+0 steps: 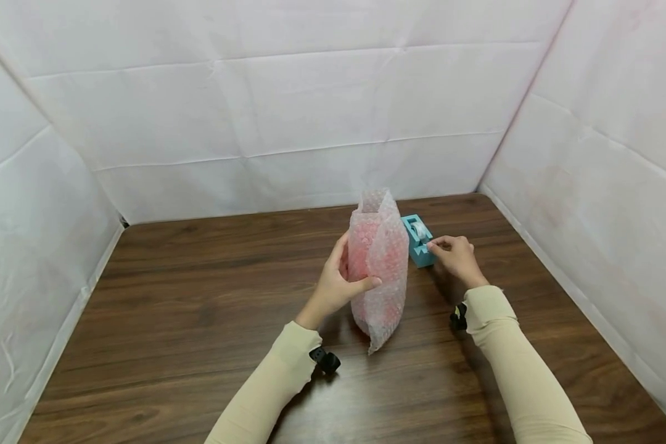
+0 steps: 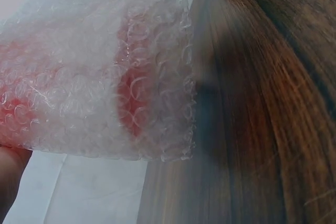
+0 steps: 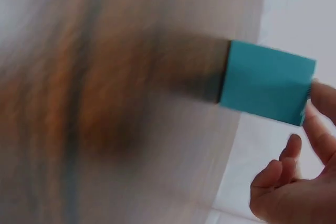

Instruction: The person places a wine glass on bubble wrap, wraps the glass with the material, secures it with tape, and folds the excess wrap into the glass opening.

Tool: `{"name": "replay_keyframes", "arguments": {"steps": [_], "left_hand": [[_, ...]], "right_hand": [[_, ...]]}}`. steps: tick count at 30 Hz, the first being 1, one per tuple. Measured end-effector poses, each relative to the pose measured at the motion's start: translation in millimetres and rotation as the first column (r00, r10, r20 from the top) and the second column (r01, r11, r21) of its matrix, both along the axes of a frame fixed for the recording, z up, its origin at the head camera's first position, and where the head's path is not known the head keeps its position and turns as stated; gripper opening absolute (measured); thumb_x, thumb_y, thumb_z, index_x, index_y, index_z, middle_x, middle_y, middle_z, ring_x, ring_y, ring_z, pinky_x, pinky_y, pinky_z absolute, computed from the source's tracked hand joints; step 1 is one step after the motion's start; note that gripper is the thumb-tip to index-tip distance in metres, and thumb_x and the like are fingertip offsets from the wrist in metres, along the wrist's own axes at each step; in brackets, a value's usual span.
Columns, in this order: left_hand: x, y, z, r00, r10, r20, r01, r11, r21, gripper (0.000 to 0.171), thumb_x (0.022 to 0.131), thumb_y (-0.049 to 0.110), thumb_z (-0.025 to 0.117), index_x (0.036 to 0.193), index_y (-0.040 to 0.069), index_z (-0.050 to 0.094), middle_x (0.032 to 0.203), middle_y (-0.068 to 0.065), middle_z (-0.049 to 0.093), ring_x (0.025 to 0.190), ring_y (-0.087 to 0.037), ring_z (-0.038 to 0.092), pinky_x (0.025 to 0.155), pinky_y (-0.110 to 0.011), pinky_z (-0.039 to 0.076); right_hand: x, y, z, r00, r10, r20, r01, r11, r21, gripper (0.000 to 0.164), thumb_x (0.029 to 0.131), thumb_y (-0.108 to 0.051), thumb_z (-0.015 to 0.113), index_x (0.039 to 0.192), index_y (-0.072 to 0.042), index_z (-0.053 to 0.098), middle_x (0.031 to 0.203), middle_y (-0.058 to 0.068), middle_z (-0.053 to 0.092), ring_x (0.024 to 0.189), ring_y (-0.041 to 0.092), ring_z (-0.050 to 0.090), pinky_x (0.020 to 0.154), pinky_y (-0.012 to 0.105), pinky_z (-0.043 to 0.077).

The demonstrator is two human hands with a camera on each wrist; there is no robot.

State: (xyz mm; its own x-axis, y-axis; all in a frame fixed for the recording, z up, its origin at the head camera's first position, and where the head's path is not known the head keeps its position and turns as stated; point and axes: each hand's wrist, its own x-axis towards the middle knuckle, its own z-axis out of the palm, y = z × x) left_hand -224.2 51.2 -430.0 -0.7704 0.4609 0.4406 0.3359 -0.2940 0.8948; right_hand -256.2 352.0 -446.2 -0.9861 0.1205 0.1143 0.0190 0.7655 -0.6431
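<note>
A tall pink thing wrapped in bubble wrap point(image 1: 378, 265) stands on the table, its wrap loose at the top and in a pointed flap at the bottom. My left hand point(image 1: 335, 285) grips it from the left, thumb across the front and the other fingers around the far side. Close up, the left wrist view shows the clear bubbles point(image 2: 100, 98) with pink behind them. Just right of the bundle sits a teal tape dispenser point(image 1: 420, 256) with a roll of clear tape point(image 1: 419, 230). My right hand point(image 1: 457, 258) pinches the tape's end at the dispenser's front edge, thumb and forefinger together.
The brown wooden table point(image 1: 200, 320) reaches to white cloth walls point(image 1: 300, 111) at the back and both sides. The dispenser's plain teal end point(image 3: 268, 83) faces the right wrist camera. Black wrist cameras point(image 1: 325, 360) sit below both sleeves.
</note>
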Motion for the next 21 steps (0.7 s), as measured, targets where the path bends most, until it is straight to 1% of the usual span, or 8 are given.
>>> {"name": "replay_keyframes", "arguments": {"steps": [4,7,10,13,15,17,19,21], "left_hand": [[1.7,2.3,-0.6,1.000,-0.008,-0.007,0.008,1.000,0.013,0.092,0.075,0.032,0.082,0.148,0.030,0.028,0.136,-0.007,0.048,0.118,-0.016,0.051,0.097,-0.029,0.048],[3.9,3.4,-1.0,1.000,-0.014,-0.007,0.014,1.000,0.017,0.091,0.075,0.028,0.083,0.148,0.029,0.028,0.137,-0.007,0.047,0.119,-0.016,0.051,0.098,-0.029,0.047],[4.9,4.5,-2.0,1.000,-0.009,-0.016,0.010,1.000,0.019,0.092,0.075,0.023,0.083,0.149,0.027,0.028,0.137,-0.008,0.047,0.119,-0.017,0.051,0.098,-0.029,0.047],[5.3,4.9,-2.5,1.000,0.007,-0.028,-0.006,1.000,0.022,0.093,0.075,0.021,0.083,0.149,0.025,0.028,0.137,-0.009,0.047,0.118,-0.019,0.051,0.099,-0.030,0.047],[5.7,5.0,-2.6,0.999,0.015,-0.030,-0.014,1.000,0.024,0.093,0.074,0.022,0.084,0.149,0.023,0.028,0.137,-0.010,0.047,0.118,-0.019,0.051,0.099,-0.030,0.046],[6.1,5.4,-2.9,1.000,0.010,-0.025,-0.010,0.999,0.030,0.094,0.074,0.026,0.084,0.149,0.023,0.028,0.138,-0.010,0.046,0.119,-0.018,0.051,0.100,-0.030,0.046],[6.5,6.1,-3.4,1.000,-0.001,-0.020,0.001,0.999,0.037,0.094,0.073,0.030,0.084,0.149,0.023,0.028,0.138,-0.010,0.046,0.119,-0.018,0.051,0.100,-0.030,0.046],[6.7,7.0,-3.8,1.000,-0.004,-0.019,0.005,0.999,0.042,0.095,0.072,0.035,0.084,0.148,0.023,0.029,0.138,-0.010,0.047,0.119,-0.017,0.051,0.100,-0.030,0.046]], "right_hand": [[2.2,-2.8,9.5,0.989,-0.070,0.127,0.083,0.992,-0.094,0.040,0.098,-0.033,0.054,0.115,0.001,0.065,0.118,0.023,0.062,0.103,0.031,0.055,0.086,0.042,0.046],[2.8,-3.6,12.3,0.978,-0.087,0.192,0.128,0.969,-0.211,0.039,0.097,-0.029,0.055,0.118,0.004,0.063,0.115,0.020,0.062,0.091,0.018,0.062,0.079,0.031,0.049],[3.7,-2.5,14.3,0.969,-0.080,0.234,0.163,0.918,-0.361,0.042,0.097,-0.025,0.056,0.122,0.008,0.058,0.112,0.017,0.060,0.078,0.006,0.064,0.079,0.027,0.054],[4.8,-0.5,15.4,0.962,-0.066,0.264,0.192,0.852,-0.486,0.049,0.097,-0.026,0.055,0.129,0.012,0.050,0.119,0.015,0.052,0.081,0.001,0.061,0.093,0.031,0.052],[5.5,0.7,15.6,0.957,-0.062,0.283,0.209,0.823,-0.528,0.055,0.098,-0.029,0.054,0.133,0.013,0.046,0.121,0.014,0.048,0.084,0.001,0.058,0.099,0.034,0.048],[6.2,1.6,15.4,0.950,-0.062,0.307,0.234,0.793,-0.563,0.058,0.098,-0.031,0.052,0.135,0.013,0.042,0.120,0.011,0.045,0.085,0.002,0.056,0.101,0.032,0.046],[7.3,2.8,14.9,0.943,-0.072,0.326,0.261,0.768,-0.585,0.055,0.099,-0.031,0.050,0.133,0.011,0.043,0.114,0.009,0.045,0.086,0.003,0.055,0.099,0.029,0.048],[8.9,3.9,14.6,0.939,-0.085,0.333,0.286,0.730,-0.620,0.047,0.099,-0.029,0.047,0.127,0.009,0.046,0.107,0.007,0.044,0.086,0.005,0.056,0.096,0.026,0.049]]}}
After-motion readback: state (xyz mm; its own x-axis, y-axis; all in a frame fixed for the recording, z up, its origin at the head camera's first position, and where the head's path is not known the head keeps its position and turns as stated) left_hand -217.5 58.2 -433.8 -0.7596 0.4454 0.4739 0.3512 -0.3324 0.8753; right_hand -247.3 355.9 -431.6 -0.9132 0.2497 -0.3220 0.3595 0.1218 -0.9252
